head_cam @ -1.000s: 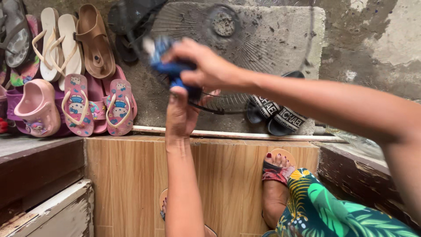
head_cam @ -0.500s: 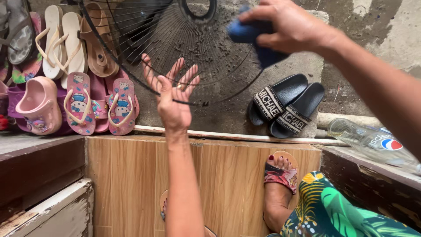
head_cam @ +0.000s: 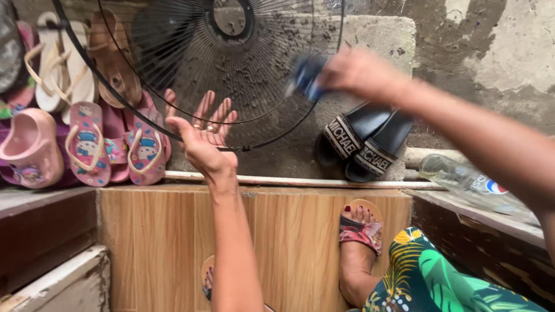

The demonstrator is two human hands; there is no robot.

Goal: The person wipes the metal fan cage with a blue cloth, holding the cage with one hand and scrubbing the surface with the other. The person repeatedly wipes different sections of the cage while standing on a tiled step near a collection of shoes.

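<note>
Seen from the head camera, the left hand (head_cam: 202, 130) spreads its fingers wide, palm up, its grip released, steadying the lower rim of a round black wire fan grille (head_cam: 196, 63) held up against the rough concrete wall (head_cam: 491, 52). The right hand (head_cam: 358, 72), blurred, has its grip clenched on a blue cloth (head_cam: 306, 76) pressed to the grille's right edge. To the left sit pink children's flip-flops (head_cam: 110, 144); to the right, black slide sandals (head_cam: 361, 144) and a clear plastic bottle (head_cam: 462, 182).

Rough grey concrete wall (head_cam: 491, 52) above wood-look tiled step (head_cam: 289, 231).
</note>
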